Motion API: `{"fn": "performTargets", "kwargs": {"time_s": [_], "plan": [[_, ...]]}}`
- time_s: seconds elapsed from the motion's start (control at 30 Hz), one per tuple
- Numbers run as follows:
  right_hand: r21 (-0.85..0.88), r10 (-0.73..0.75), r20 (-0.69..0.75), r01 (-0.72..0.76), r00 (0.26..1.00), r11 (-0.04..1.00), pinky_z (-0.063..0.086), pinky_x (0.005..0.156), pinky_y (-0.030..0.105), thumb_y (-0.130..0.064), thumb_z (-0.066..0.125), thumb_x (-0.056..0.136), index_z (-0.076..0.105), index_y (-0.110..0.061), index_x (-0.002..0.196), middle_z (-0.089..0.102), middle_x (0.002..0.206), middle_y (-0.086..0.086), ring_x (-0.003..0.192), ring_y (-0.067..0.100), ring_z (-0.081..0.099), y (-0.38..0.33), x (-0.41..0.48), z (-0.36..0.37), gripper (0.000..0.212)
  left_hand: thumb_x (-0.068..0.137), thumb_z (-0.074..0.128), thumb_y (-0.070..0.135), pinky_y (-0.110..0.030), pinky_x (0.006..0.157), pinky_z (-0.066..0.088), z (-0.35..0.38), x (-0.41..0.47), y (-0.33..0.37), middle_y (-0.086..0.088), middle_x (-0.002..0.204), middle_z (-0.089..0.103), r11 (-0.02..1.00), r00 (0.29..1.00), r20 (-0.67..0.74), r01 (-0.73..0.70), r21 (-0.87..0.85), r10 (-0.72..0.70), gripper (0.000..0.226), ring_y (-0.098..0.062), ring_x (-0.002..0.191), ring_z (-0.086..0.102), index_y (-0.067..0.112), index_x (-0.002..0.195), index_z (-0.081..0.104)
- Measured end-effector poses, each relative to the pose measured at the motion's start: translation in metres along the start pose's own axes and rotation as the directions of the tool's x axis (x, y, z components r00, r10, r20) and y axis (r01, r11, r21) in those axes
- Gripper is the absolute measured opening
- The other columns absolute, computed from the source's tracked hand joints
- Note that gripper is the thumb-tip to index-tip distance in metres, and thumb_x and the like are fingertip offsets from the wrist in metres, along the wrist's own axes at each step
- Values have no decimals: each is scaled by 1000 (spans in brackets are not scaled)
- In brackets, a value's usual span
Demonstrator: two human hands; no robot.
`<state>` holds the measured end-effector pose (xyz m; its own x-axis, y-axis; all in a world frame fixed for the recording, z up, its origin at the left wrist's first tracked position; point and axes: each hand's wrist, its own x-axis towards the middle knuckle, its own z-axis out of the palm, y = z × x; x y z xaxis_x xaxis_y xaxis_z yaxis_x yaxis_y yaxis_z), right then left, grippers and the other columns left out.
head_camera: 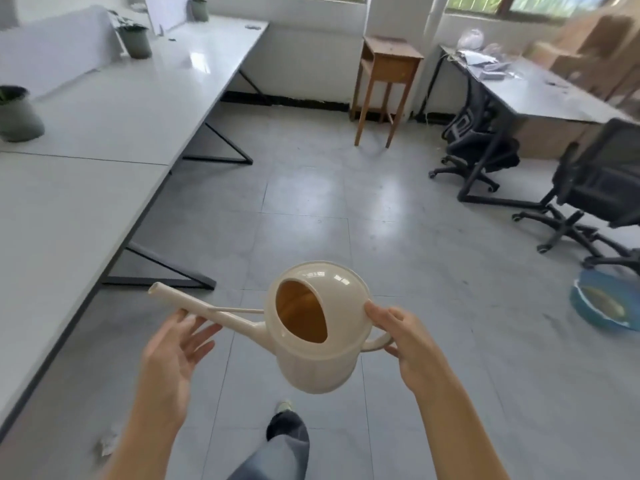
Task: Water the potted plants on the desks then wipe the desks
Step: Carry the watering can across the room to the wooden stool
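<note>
On your left, the white desks (86,209) carry three potted plants: the near pot (17,116), the middle pot (135,41) and the far pot (200,9). Your left hand (173,351) is released, its straight fingers touching the spout of the cream watering can (318,344), which hangs over the floor. Your right hand (412,344) grasps its handle. A blue basin (602,303) sits on the floor at near right.

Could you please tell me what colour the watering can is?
The watering can is cream, its inside looking amber-brown; the head view shows it best.
</note>
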<state>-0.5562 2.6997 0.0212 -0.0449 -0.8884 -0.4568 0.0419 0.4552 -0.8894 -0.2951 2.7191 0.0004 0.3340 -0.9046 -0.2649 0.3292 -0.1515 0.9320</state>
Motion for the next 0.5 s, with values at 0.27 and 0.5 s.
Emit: {"fn": "performTargets", "kwargs": {"time_s": [0.27,0.5], "plan": [[-4,4,-204,-5,979,1000,39,64,17,-58,66,42,46,-11,74,54,95,24,96,23,62,-43,77,-76,61,93,33,13,-31,79,43,130,106,-11,0,96,68,998,977,204,53,46,-61,32,-21,97,62,16,116,56],[82,8,-277,16,961,996,37,89,28,-50,46,87,70,-24,80,67,87,-8,79,-3,63,-88,153,-135,36,94,34,12,-32,81,44,248,182,-4,0,100,65,992,939,329,76,99,-104,29,-19,96,63,23,103,59]]}}
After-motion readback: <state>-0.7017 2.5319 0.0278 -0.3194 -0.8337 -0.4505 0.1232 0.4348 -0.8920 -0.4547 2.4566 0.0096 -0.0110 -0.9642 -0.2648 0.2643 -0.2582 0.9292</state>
